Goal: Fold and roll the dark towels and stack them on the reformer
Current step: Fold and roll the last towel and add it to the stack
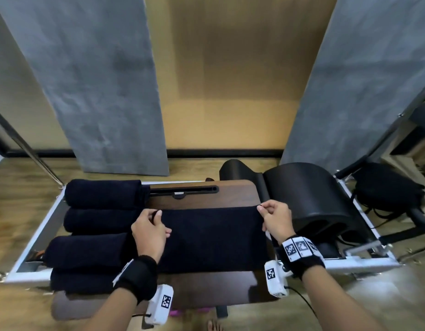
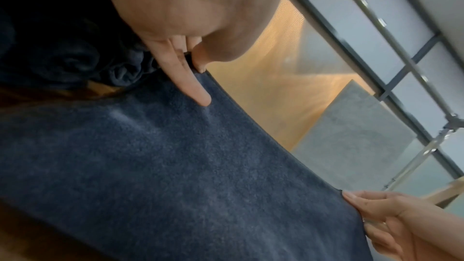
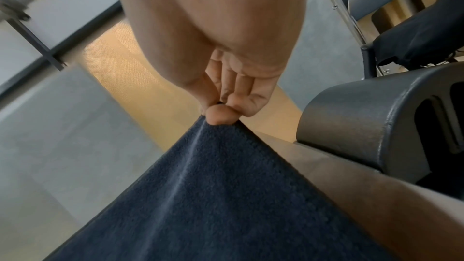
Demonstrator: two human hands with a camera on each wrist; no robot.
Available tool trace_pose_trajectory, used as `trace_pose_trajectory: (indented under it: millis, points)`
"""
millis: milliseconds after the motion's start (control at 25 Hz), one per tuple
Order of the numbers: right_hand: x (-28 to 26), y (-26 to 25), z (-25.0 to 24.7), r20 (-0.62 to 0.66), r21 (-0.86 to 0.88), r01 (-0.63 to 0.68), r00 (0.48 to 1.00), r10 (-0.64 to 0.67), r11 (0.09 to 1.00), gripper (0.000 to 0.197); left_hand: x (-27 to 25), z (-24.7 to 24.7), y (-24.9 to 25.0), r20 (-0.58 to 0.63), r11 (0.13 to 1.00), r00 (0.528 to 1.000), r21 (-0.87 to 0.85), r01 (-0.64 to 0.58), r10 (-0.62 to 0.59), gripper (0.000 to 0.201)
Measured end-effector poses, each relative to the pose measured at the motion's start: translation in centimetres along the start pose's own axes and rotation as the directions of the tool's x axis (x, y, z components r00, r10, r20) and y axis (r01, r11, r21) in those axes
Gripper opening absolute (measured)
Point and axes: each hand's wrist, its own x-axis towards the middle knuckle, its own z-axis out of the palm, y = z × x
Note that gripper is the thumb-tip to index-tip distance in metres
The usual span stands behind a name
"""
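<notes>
Head view shows both hands pinching the far corners of one dark towel (image 1: 213,237): the left hand (image 1: 150,231) nips the far left corner between thumb and curled fingers, and the right hand (image 1: 276,219) nips the far right corner the same way. Left wrist view confirms it, with the thumb closed against the fingers on the towel's hemmed edge while one finger (image 2: 193,88) lies straight along the nap; the right hand (image 2: 391,223) grips the opposite corner at the bottom of that picture. Right wrist view has the thumb tip and fingertips (image 3: 220,115) clamped on a peak of cloth, from which soft creases run down the towel (image 3: 226,195). The fabric is a deep navy pile, fuzzy and matte, with a thin stitched border. It lies spread as a flat rectangle over a dark wooden board (image 1: 206,194) with rounded corners and a long slot near its far edge, which sits across the white-framed reformer (image 1: 37,237). Just left of the spread towel, four rolled towels (image 1: 99,225) of the same dark cloth lie side by side in a row running away from the person, each a plump cylinder. To the right sits a curved black padded barrel (image 1: 309,194), smooth and slightly glossy. Grey panels (image 1: 94,80) stand against a tan wall beyond.
</notes>
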Motion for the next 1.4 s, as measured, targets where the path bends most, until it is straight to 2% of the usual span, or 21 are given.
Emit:
trace_pose_trajectory:
  millis: [120, 240, 280, 360, 400, 440, 520, 600, 680, 720, 760, 840, 920, 1000, 1080, 1160, 1240, 1320, 1400]
  points:
    - [2.3, 0.4, 1.5, 0.030, -0.070, -0.070, 0.997, 0.072, 0.995, 0.014, 1.7, 2.0, -1.2, -0.011, 0.999, 0.999, 0.028, 0.040, -0.040, 0.023]
    - [3.3, 1.3, 2.3, 0.055, -0.020, -0.121, 0.991, 0.122, 0.992, 0.007, 2.2, 3.2, -1.7, -0.004, 0.995, 0.997, 0.054, 0.083, -0.082, 0.005]
    - [3.5, 1.5, 2.3, 0.045, 0.003, -0.113, 0.993, 0.112, 0.994, 0.009, 2.1, 3.4, -1.7, -0.013, 0.994, 0.998, 0.087, 0.069, -0.068, 0.015]
    - [3.3, 2.0, 2.3, 0.001, 0.007, -0.039, 0.999, 0.039, 0.999, 0.018, 1.3, 3.7, -1.8, 0.005, 0.979, 0.997, 0.192, -0.071, 0.072, 0.036]
    - [3.0, 2.2, 2.3, -0.014, -0.008, 0.029, 0.999, -0.029, 1.000, 0.021, 0.5, 3.7, -1.5, 0.031, 0.953, 0.984, 0.246, -0.178, 0.176, 0.037]
    - [2.5, 2.2, 2.4, -0.004, -0.032, 0.108, 0.994, -0.108, 0.994, 0.025, -0.6, 3.8, -1.1, 0.079, 0.912, 0.955, 0.284, -0.297, 0.286, 0.029]
    - [1.3, 2.1, 2.7, 0.084, -0.085, 0.262, 0.963, -0.255, 0.961, 0.031, -3.1, 4.3, -0.5, 0.247, 0.821, 0.863, 0.276, -0.499, 0.442, 0.010]
    - [0.1, 2.1, 3.0, 0.208, -0.204, 0.384, 0.916, -0.343, 0.901, 0.029, -5.8, 4.6, -0.6, 0.461, 0.777, 0.750, 0.181, -0.603, 0.474, 0.011]
    - [-0.9, 2.3, 2.7, 0.287, -0.343, 0.420, 0.899, -0.332, 0.840, 0.026, -7.6, 4.8, -1.4, 0.621, 0.723, 0.653, 0.193, -0.663, 0.433, 0.030]
    - [-1.5, 2.3, 2.3, 0.290, -0.386, 0.398, 0.909, -0.300, 0.832, 0.025, -8.0, 4.9, -1.8, 0.642, 0.668, 0.642, 0.261, -0.697, 0.419, 0.038]
    - [-2.5, 2.2, 1.9, 0.289, -0.418, 0.378, 0.917, -0.274, 0.826, 0.024, -8.2, 4.8, -1.9, 0.626, 0.608, 0.653, 0.337, -0.719, 0.426, 0.043]
    - [-5.5, 2.1, 1.6, 0.307, -0.463, 0.407, 0.907, -0.288, 0.788, 0.021, -8.4, 4.5, -1.4, 0.550, 0.519, 0.698, 0.473, -0.713, 0.459, 0.048]
    - [-9.6, 2.4, 2.1, 0.381, -0.444, 0.494, 0.859, -0.341, 0.748, 0.019, -8.4, 4.0, -1.1, 0.507, 0.481, 0.731, 0.550, -0.683, 0.457, 0.046]
    - [-13.1, 2.9, 3.1, 0.469, -0.325, 0.553, 0.799, -0.377, 0.768, 0.021, -8.8, 3.1, -1.6, 0.557, 0.450, 0.725, 0.568, -0.689, 0.406, 0.039]
    - [-15.2, 3.7, 3.9, 0.490, -0.217, 0.546, 0.778, -0.393, 0.809, 0.027, -9.9, 1.7, -2.8, 0.637, 0.439, 0.689, 0.539, -0.719, 0.346, 0.044]
    - [-16.9, 4.4, 4.1, 0.464, -0.182, 0.542, 0.783, -0.414, 0.821, 0.029, -11.8, -0.3, -4.5, 0.684, 0.450, 0.637, 0.473, -0.758, 0.355, 0.047]
    - [-18.5, 5.3, 4.2, 0.434, -0.183, 0.543, 0.793, -0.428, 0.820, 0.028, -13.7, -2.4, -5.8, 0.705, 0.445, 0.576, 0.396, -0.803, 0.413, 0.043]
    - [-19.9, 6.0, 4.1, 0.446, -0.210, 0.533, 0.798, -0.405, 0.819, 0.037, -15.0, -4.2, -6.5, 0.734, 0.407, 0.517, 0.350, -0.844, 0.441, 0.048]
    - [-20.9, 6.5, 4.1, 0.474, -0.287, 0.561, 0.787, -0.393, 0.776, 0.046, -15.6, -5.4, -6.6, 0.761, 0.392, 0.498, 0.344, -0.853, 0.416, 0.049]
